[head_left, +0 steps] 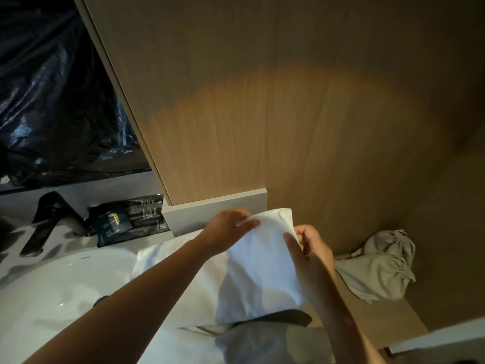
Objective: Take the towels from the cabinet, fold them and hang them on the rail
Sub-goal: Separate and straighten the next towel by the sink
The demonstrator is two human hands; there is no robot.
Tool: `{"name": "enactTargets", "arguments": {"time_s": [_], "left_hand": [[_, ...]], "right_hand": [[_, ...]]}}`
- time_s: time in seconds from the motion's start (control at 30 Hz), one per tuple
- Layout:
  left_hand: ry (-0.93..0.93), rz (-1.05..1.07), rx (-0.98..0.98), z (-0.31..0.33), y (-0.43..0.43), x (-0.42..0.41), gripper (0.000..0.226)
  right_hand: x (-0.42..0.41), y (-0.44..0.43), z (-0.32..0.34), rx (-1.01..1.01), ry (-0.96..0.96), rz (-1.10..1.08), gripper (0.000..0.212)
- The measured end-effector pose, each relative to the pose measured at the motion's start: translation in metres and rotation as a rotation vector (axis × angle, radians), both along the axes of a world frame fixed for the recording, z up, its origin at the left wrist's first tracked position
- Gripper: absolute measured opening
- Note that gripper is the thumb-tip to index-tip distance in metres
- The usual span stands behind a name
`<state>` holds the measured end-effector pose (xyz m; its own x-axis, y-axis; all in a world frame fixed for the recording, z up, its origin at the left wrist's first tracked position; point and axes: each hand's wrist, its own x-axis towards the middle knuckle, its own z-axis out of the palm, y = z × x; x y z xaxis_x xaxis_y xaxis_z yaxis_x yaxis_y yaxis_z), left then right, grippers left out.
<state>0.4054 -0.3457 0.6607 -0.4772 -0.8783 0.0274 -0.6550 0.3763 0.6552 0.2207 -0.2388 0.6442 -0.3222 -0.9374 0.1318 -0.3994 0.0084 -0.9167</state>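
Observation:
A white towel (262, 271) is held up in front of me, folded into a rough rectangle, over the counter beside the sink. My left hand (228, 229) grips its upper left edge with the fingers laid across the cloth. My right hand (307, 245) pinches the towel's upper right edge. More white towel cloth (168, 261) lies flat on the counter beneath the held one and runs toward me. No rail is in view, and no cabinet opening shows.
A wooden panel wall (288, 114) rises straight ahead. A white sink basin (52, 285) and black faucet (52, 216) sit at left, with black sachets (123, 222) behind. A crumpled grey cloth bag (380, 269) rests on a wooden ledge at right. Black plastic sheeting (52, 88) hangs upper left.

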Motion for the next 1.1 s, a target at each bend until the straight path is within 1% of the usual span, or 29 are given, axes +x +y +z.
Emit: {"name": "enactTargets", "arguments": {"time_s": [0.1, 0.17, 0.23, 0.33, 0.4, 0.53, 0.6, 0.67, 0.73, 0.8, 0.9, 1.0, 1.07, 1.1], "left_hand": [[0.043, -0.008, -0.073, 0.006, 0.001, 0.001, 0.031], [0.066, -0.024, -0.106, 0.010, 0.006, 0.001, 0.026], [0.108, -0.019, -0.114, 0.015, 0.009, 0.000, 0.028], [0.100, -0.002, -0.133, 0.023, 0.011, 0.001, 0.025], [0.077, -0.010, -0.162, 0.028, 0.011, 0.001, 0.022], [0.073, -0.041, -0.187, 0.034, 0.011, -0.002, 0.017], [0.074, -0.073, -0.193, 0.037, 0.010, -0.006, 0.014], [0.049, -0.098, -0.200, 0.041, 0.009, -0.010, 0.016], [0.030, -0.094, -0.184, 0.047, 0.007, -0.014, 0.023], [0.016, -0.113, -0.204, 0.053, 0.007, -0.017, 0.022], [0.050, -0.180, -0.302, 0.065, 0.010, -0.021, 0.014], [0.123, -0.207, -0.333, 0.078, 0.013, -0.024, 0.012], [0.177, -0.238, -0.345, 0.088, 0.017, -0.026, 0.014], [0.206, -0.261, -0.351, 0.093, 0.020, -0.027, 0.015]], "right_hand": [[-0.001, -0.001, 0.002, 0.023, -0.018, -0.007, 0.036], [-0.004, -0.003, 0.003, 0.039, -0.014, 0.009, 0.038], [-0.010, -0.005, 0.002, 0.070, -0.038, 0.028, 0.040], [-0.023, -0.007, -0.006, 0.145, -0.075, 0.027, 0.039], [-0.031, -0.004, -0.013, 0.158, -0.120, 0.057, 0.040], [-0.037, 0.007, -0.022, 0.164, -0.072, 0.131, 0.040], [-0.038, 0.011, -0.027, 0.210, -0.074, 0.118, 0.040], [-0.040, 0.015, -0.031, 0.286, -0.101, 0.120, 0.034], [-0.041, 0.020, -0.032, 0.339, -0.190, 0.122, 0.028], [-0.038, 0.026, -0.027, 0.318, -0.334, 0.084, 0.028], [-0.033, 0.038, -0.014, 0.216, -0.536, -0.086, 0.039], [-0.028, 0.056, -0.005, 0.214, -0.762, -0.217, 0.036], [-0.019, 0.071, 0.005, 0.198, -0.877, -0.289, 0.046], [-0.014, 0.078, 0.009, 0.179, -0.888, -0.325, 0.050]]}}
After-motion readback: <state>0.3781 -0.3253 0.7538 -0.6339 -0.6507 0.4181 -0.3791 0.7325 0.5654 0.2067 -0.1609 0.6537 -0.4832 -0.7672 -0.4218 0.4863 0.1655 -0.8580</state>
